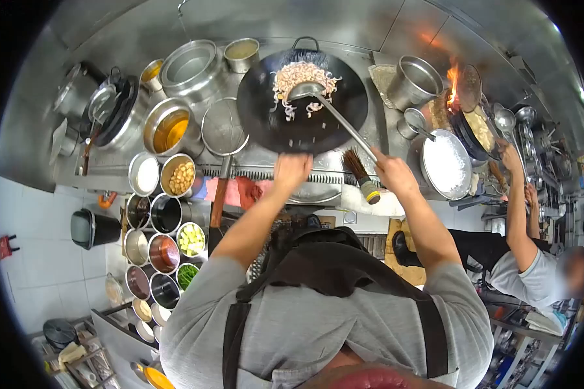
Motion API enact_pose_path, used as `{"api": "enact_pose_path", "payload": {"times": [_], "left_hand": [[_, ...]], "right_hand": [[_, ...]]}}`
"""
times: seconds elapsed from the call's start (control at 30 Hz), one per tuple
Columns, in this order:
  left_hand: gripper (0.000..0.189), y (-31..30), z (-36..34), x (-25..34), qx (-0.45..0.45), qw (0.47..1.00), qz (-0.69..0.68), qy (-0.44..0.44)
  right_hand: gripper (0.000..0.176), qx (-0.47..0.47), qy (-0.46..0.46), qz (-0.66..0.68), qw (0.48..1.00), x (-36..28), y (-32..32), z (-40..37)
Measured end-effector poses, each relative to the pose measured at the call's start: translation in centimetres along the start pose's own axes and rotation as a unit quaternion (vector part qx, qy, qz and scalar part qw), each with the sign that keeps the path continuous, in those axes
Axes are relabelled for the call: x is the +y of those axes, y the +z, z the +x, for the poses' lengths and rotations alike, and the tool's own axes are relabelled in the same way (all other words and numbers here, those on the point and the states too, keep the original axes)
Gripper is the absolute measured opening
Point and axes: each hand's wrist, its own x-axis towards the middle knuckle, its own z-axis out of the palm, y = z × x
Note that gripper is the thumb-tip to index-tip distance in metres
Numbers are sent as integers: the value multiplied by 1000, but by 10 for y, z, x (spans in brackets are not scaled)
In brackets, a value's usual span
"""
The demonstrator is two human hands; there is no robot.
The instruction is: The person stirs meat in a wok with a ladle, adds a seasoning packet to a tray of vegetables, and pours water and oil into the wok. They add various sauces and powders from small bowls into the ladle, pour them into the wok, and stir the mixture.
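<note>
Pale, thin-cut food pieces are heaped in the far half of a black wok, with a few scraps scattered nearer. A ladle is laid against the heap, its shaft gripped in the curled fingers of the right hand. The left hand is set at the wok's near rim; its fingertips are hidden, so whether the rim is grasped cannot be told.

Pieces could be thrown over the far edge if the ladle were pushed too hard, since the heap is gathered close to that side. A burn could be caused at the left hand, should the rim be hot or the wok tipped nearer.

Most room for the ladle is offered by the wok's near half. On the left, movement is bounded by a wire strainer, set just beside the rim, and farther out by a pot of amber liquid. Near the right hand, a bristle brush could be knocked by a low sweep. Farther right, a tall steel pot and a white-filled pan are placed, with an open flame beyond.
</note>
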Motion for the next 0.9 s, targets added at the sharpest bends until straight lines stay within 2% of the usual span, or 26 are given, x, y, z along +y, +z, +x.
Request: {"api": "enact_pose_path", "payload": {"times": [0.03, 0.1, 0.17, 0.2, 0.3, 0.37, 0.43, 0.5, 0.53, 0.6, 0.73, 0.8, 0.83, 0.9], "left_hand": [[33, -3, -22, 1, -6, 1000, 11, 2], [33, -19, -27, 13, 37, 999, -7, 12], [34, -25, 8, 11, 68, 997, 4, -26], [34, -24, 26, 5, 93, 996, -2, -16], [30, 2, 65, -18, 36, 997, 52, -36], [31, 19, 72, -38, -5, 998, 56, -36], [31, 28, 71, -47, -11, 998, 62, -24], [32, 31, 73, -54, -26, 997, 75, -14], [33, 32, 75, -56, -39, 996, 70, -30], [33, 33, 77, -60, -53, 995, 67, -52], [33, 36, 75, -63, -45, 995, 81, -38], [32, 38, 72, -61, -41, 995, 79, -42], [32, 37, 73, -61, -38, 995, 91, -31], [32, 37, 73, -59, -37, 994, 104, -14]], "right_hand": [[48, 8, 3, 8, 1000, -3, -13, -12], [45, -17, 22, 64, 998, 0, -52, -40], [45, -56, 35, 82, 994, 16, -68, -53], [46, -90, 52, 95, 990, 21, -73, -56], [47, -69, 45, 59, 995, 43, -41, -20], [45, -68, 98, 12, 993, 39, -9, 18], [48, -3, 90, -4, 996, 40, 51, 58], [53, -43, 130, 116, 984, 10, 68, 92], [53, -43, 127, 120, 984, -6, 61, 97], [58, -87, 134, 288, 944, -28, 35, 103], [59, -124, 92, 284, 946, -11, 19, 79], [58, -168, 123, 455, 866, 6, 30, 69], [58, -169, 123, 456, 865, 9, 32, 72], [56, -131, 141, 334, 923, 11, 30, 80]]}}
